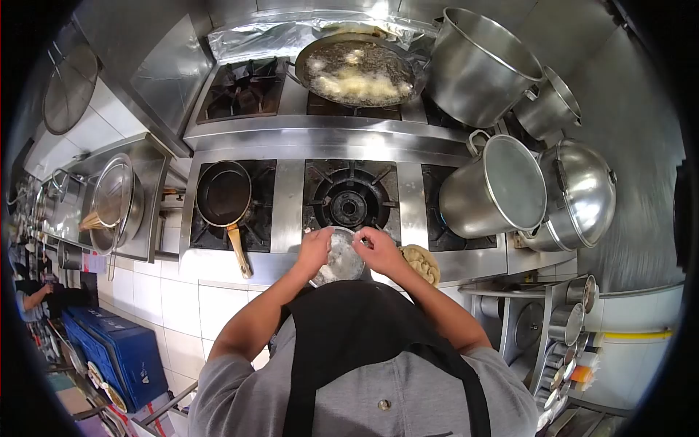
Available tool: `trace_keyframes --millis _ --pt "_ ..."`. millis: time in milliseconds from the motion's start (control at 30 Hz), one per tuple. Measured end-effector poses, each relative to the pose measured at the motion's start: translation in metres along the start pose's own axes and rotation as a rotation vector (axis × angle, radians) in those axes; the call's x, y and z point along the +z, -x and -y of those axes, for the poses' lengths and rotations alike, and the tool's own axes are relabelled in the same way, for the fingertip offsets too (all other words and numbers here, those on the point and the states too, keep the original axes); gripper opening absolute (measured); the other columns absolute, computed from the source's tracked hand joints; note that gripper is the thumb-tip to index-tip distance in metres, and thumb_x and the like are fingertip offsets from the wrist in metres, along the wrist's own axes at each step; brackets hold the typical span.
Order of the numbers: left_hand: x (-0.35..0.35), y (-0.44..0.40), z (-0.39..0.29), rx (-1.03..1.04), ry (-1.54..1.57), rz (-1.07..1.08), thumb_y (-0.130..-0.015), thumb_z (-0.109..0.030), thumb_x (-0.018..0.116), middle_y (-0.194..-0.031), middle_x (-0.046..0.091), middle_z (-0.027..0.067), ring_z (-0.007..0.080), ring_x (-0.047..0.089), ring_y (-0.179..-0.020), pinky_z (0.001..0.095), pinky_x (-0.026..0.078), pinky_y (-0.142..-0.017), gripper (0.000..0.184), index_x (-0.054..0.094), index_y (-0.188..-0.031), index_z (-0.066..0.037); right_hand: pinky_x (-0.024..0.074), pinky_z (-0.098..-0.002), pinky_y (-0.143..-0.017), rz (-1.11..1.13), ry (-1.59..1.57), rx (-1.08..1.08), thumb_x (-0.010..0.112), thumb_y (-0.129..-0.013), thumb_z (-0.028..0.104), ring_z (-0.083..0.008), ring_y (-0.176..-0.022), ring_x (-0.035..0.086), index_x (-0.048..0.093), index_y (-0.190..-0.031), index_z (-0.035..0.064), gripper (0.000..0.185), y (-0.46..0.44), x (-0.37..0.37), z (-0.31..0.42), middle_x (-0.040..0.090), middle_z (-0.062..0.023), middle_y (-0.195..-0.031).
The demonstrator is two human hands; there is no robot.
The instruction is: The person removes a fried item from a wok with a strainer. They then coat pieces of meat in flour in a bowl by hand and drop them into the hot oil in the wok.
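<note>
A metal bowl (339, 265) with white powder in it, flour by its look, stands at the front edge of the stove, close to my body. My left hand (315, 247) is closed at the bowl's left rim. Over the bowl's right side, my right hand (378, 252) has its fingers pinched together; anything between them is too small to make out. Just right of that hand sits a round container of pale, lumpy, dough-like food (420, 264), partly covered by my right forearm.
At the back, a wide wok (358, 69) holds bubbling oil with pale pieces frying. A frying pan (223, 195) rests on the left burner, handle toward me. Large steel pots (480, 189) crowd the right side. A strainer (111, 197) lies over a basin at left.
</note>
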State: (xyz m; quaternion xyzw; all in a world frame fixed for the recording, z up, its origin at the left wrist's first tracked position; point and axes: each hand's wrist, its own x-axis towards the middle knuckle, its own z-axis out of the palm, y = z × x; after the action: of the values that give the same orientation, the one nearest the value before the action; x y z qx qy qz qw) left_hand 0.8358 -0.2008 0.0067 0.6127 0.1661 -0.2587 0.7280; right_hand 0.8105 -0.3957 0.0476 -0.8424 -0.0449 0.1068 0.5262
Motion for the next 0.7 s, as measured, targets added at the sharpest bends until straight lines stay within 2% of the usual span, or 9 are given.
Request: trace_keyframes --millis 100,167,367,433,500,567,600,667,700 --pt "-0.013 -0.001 0.002 -0.137 0.252 0.326 -0.091 -0.005 0.051 -0.072 0.052 0.0038 0.0127 0.047 -0.056 0.0285 0.039 -0.048 0.010 0.056 -0.082 -0.005 0.0376 -0.0313 -0.055 -0.007 -0.034 0.013 0.063 -0.088 0.022 -0.0131 -0.059 0.047 0.062 -0.088 0.0033 0.019 0.004 0.003 -0.014 0.055 -0.0063 -0.072" --pt "-0.012 0.017 -0.020 -0.174 0.222 0.312 -0.089 0.001 0.051 -0.084 0.056 0.0081 0.0149 0.051 -0.064 0.0299 0.044 -0.055 0.010 0.059 -0.095 0.000 0.0385 -0.0319 -0.055 0.000 -0.043 0.077 0.062 -0.088 0.022 -0.0140 -0.060 0.047 0.062 -0.088 0.0029 0.020 0.006 0.002 -0.023 0.055 -0.0072 -0.072" --pt "-0.022 0.008 -0.016 -0.168 0.257 0.303 -0.094 -0.014 0.052 -0.067 0.048 0.0000 0.0087 0.040 -0.051 0.0261 0.033 -0.046 0.017 0.054 -0.079 -0.009 0.0437 -0.0329 -0.062 -0.052 -0.023 0.033 0.062 -0.088 0.023 -0.0179 -0.067 0.054 0.063 -0.090 0.0022 0.021 0.013 -0.004 -0.039 0.059 -0.0105 -0.076" --pt "-0.006 0.014 -0.028 -0.113 0.136 0.028 -0.094 -0.025 0.056 -0.056 0.039 -0.0046 0.0065 0.033 -0.047 0.0248 0.028 -0.044 0.030 0.049 -0.067 -0.014 0.0444 -0.0327 -0.064 -0.046 -0.020 0.041 0.062 -0.088 0.023 -0.0183 -0.069 0.055 0.063 -0.090 0.0023 0.021 0.013 -0.007 -0.038 0.060 -0.0109 -0.077" --pt "0.003 0.008 -0.035 -0.106 0.136 -0.004 -0.093 -0.029 0.058 -0.051 0.032 -0.0052 0.0085 0.034 -0.045 0.0259 0.029 -0.044 0.036 0.046 -0.062 -0.016 0.0451 -0.0325 -0.065 -0.046 -0.018 0.049 0.061 -0.088 0.024 -0.0188 -0.071 0.056 0.063 -0.091 0.0023 0.021 0.015 -0.009 -0.041 0.061 -0.0112 -0.079" --pt "0.010 -0.009 -0.039 0.244 -0.240 -0.031 -0.093 -0.026 0.056 -0.057 0.042 -0.0033 0.0103 0.042 -0.051 0.0287 0.034 -0.046 0.032 0.051 -0.066 -0.012 0.0454 -0.0324 -0.067 -0.048 -0.027 0.046 0.061 -0.089 0.024 -0.0188 -0.072 0.056 0.063 -0.091 0.0027 0.021 0.016 -0.010 -0.048 0.061 -0.0108 -0.080" --pt "-0.006 -0.036 -0.046 0.630 -0.766 0.076 -0.094 -0.023 0.054 -0.071 0.052 -0.0011 0.0115 0.051 -0.061 0.0296 0.042 -0.052 0.022 0.058 -0.078 -0.007 0.0457 -0.0323 -0.068 -0.037 -0.055 0.094 0.061 -0.089 0.023 -0.0180 -0.074 0.057 0.062 -0.091 0.0028 0.020 0.018 -0.013 -0.042 0.062 -0.0100 -0.081" --pt "0.003 -0.046 -0.117 0.259 -0.520 0.323 -0.094 -0.016 0.052 -0.083 0.057 0.0008 0.0109 0.055 -0.070 0.0293 0.048 -0.060 0.014 0.060 -0.094 -0.005 0.0451 -0.0312 -0.065 -0.043 -0.074 0.111 0.061 -0.091 0.023 -0.0152 -0.070 0.054 0.061 -0.090 0.0021 0.021 0.023 -0.019 -0.048 0.058 -0.0077 -0.076" --pt "0.005 -0.060 -0.151 0.356 -0.517 0.414 -0.095 -0.012 0.048 -0.084 0.058 0.0018 0.0108 0.057 -0.071 0.0286 0.050 -0.062 0.015 0.059 -0.103 -0.005 0.0446 -0.0310 -0.064 -0.036 -0.071 0.150 0.060 -0.092 0.023 -0.0144 -0.068 0.053 0.061 -0.090 0.0016 0.021 0.025 -0.023 -0.049 0.057 -0.0071 -0.073"
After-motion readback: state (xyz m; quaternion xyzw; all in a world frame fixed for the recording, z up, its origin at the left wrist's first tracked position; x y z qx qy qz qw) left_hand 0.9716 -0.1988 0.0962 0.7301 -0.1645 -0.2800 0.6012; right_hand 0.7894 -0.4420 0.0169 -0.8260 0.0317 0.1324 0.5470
